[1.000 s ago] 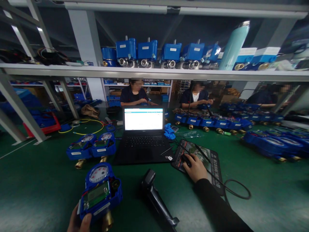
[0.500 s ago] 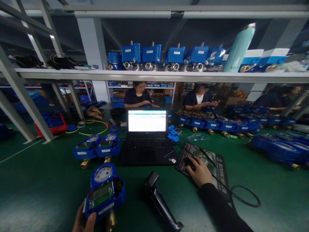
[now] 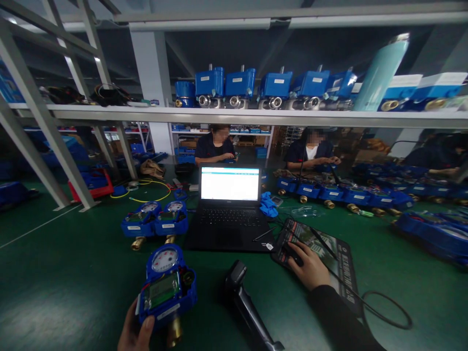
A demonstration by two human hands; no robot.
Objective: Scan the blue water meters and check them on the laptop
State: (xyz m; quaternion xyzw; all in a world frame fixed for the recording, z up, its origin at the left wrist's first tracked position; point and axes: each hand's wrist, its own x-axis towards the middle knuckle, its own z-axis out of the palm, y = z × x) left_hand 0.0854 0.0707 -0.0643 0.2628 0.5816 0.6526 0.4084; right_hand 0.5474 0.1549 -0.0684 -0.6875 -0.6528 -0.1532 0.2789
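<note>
My left hand [image 3: 135, 334] grips the near end of a blue water meter [image 3: 166, 285] with a white dial, a green circuit board and a brass fitting, low over the green table. My right hand [image 3: 310, 268] lies curled over a black computer mouse [image 3: 294, 253] on a printed mouse pad [image 3: 321, 261]. An open black laptop [image 3: 229, 207] with a bright white screen stands straight ahead. A black handheld scanner [image 3: 246, 304] lies on the table between my hands. Two more blue meters [image 3: 155, 222] sit left of the laptop.
A shelf [image 3: 256, 117] overhead carries blue meters and a pale green bottle [image 3: 380, 73]. Rows of blue meters [image 3: 340, 195] fill the right side. People sit working opposite [image 3: 215, 146]. A blue cloth [image 3: 268, 204], yellow cable [image 3: 149, 195] and red tray [image 3: 93, 183] lie farther back. Metal struts [image 3: 44, 126] stand left.
The view has swung a little to the left, so everything sits further right in the picture. Both hands keep their holds; the meter and mouse stay where they were.
</note>
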